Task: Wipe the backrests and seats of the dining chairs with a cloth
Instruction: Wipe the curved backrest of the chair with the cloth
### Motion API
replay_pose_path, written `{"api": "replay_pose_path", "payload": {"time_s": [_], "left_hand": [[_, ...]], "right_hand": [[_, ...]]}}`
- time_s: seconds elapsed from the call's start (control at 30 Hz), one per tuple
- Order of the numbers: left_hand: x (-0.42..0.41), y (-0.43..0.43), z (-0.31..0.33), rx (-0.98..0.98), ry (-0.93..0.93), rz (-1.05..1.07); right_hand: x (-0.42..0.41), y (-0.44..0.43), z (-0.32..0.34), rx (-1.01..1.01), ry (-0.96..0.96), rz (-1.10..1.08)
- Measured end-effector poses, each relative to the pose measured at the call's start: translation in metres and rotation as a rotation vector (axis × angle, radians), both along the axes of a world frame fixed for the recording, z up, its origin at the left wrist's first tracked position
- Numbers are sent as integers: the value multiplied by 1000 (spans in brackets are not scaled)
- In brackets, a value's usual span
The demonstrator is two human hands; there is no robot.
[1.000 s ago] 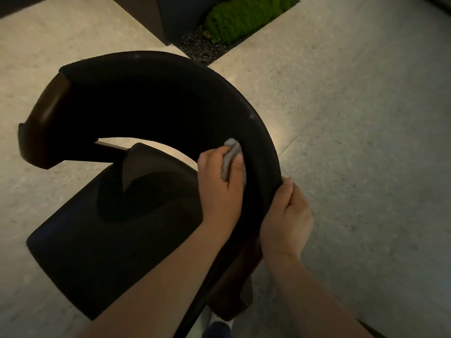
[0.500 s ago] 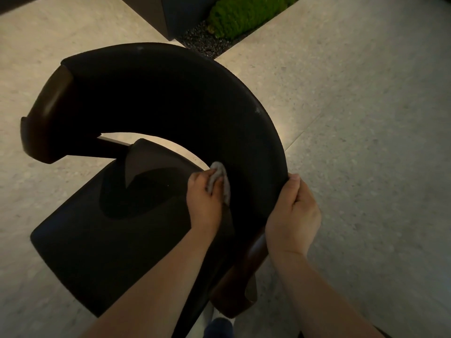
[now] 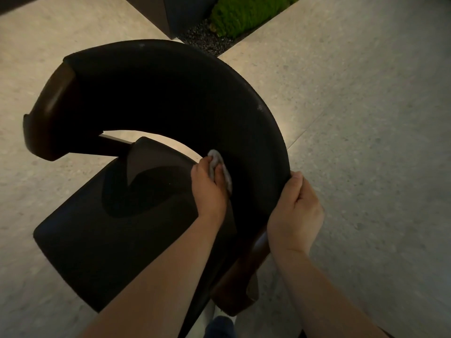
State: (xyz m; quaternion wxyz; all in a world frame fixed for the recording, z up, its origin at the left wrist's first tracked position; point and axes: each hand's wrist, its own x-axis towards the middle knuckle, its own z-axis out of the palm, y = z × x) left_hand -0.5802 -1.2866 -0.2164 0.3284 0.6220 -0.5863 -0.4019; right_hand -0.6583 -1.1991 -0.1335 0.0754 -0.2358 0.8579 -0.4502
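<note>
The chair (image 3: 80,259) stands on pale speckled stone tiles (image 3: 366,142), seen from above. Its black backrest (image 3: 170,93) curves round like a horseshoe, open toward the seat's front, which faces away from the person and to their left. Brown wooden arm ends (image 3: 52,93) cap both tips of the curve.

The left hand (image 3: 208,191) has its fingers curled round a bunched grey cloth (image 3: 216,162) and presses it to the backrest's inner face, just above the seat (image 3: 109,228). The cloth lies lengthwise along that curve. The right hand (image 3: 295,215) grips the backrest's outer rim close by, thumb on the top edge, fingers wrapped behind.

Beyond the chair sit a dark block (image 3: 170,13), black gravel (image 3: 207,40) and green moss (image 3: 244,13). A blue shoe (image 3: 219,326) shows under the chair's near arm.
</note>
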Motion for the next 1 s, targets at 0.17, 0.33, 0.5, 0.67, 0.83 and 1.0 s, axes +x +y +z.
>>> {"api": "replay_pose_path", "payload": {"time_s": [0.17, 0.33, 0.5, 0.67, 0.83, 1.0], "left_hand": [[14, -6, -8, 150, -14, 23], [23, -8, 31, -15, 27, -49], [-9, -19, 91, -378, 132, -116], [-41, -25, 117, -451, 116, -193], [-51, -33, 107, -508, -160, -261], [-49, -40, 100, -524, -99, -204]], "right_hand": [[1, 0, 1, -1, 4, 4], [1, -1, 1, 9, -5, 4], [1, 0, 3, 16, -9, 27], [1, 0, 2, 56, -7, 24], [0, 1, 0, 50, -21, 32], [1, 1, -2, 47, -25, 34]]}}
